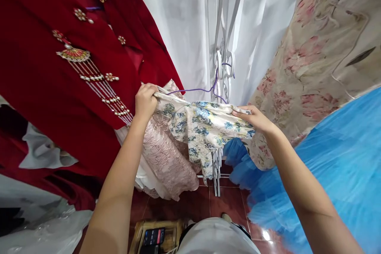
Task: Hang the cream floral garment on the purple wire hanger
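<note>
One wooden stand (172, 232) bears a phone (154, 236), lower than the floral garment (205, 125).

Purple hanger (211, 89) partly hidden by floral garment (205, 123), red garment (71, 123) cropped at left, phone (154, 237) text too small

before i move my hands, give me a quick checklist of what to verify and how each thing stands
1. Left hand holding one end of the white garment with blue floral print: ok.
2. Right hand holding the other end: ok.
3. Thin purple hanger securely hooked: cannot tell; its hook shows beside the white curved hooks, but contact is unclear.
4. Floral garment clear of the shiny, crinkled pink garment: cannot tell; they overlap in view.
5. Black phone lying on the wooden stool: ok.
</note>
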The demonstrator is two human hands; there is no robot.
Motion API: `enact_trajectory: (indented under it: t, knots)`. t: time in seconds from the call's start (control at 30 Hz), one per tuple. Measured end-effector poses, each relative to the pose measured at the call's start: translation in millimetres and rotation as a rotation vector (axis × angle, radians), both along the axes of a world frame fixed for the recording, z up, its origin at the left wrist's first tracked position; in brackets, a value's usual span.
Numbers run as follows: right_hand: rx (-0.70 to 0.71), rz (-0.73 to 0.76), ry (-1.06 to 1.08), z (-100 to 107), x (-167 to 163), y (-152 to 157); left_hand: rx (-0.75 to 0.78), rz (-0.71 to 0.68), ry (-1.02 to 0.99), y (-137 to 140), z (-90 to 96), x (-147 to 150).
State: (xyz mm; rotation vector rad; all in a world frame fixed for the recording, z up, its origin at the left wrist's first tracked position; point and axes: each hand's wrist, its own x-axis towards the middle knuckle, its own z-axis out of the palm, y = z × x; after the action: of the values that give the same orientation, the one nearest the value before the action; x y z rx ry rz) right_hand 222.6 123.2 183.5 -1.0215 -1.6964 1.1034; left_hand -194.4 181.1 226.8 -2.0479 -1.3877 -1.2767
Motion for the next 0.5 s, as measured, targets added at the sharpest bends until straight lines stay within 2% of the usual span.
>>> enact_trajectory:
  t: [0.1,0.27,0.37,0.5]
  knots:
    - [0.037,-0.023,-0.030,2,11,-2,-0.008,-0.061,-0.094,-12,14.8,34]
    - [0.156,-0.046,-0.040,11,25,-3,-0.278,-0.374,-0.087,-43,19.2,89]
    - [0.141,-0.010,-0.066,28,21,0,-0.330,-0.354,-0.062,-51,10.9,93]
    - [0.122,0.140,-0.138,52,-1,4,-0.308,-0.254,-0.074,-47,-13.2,74]
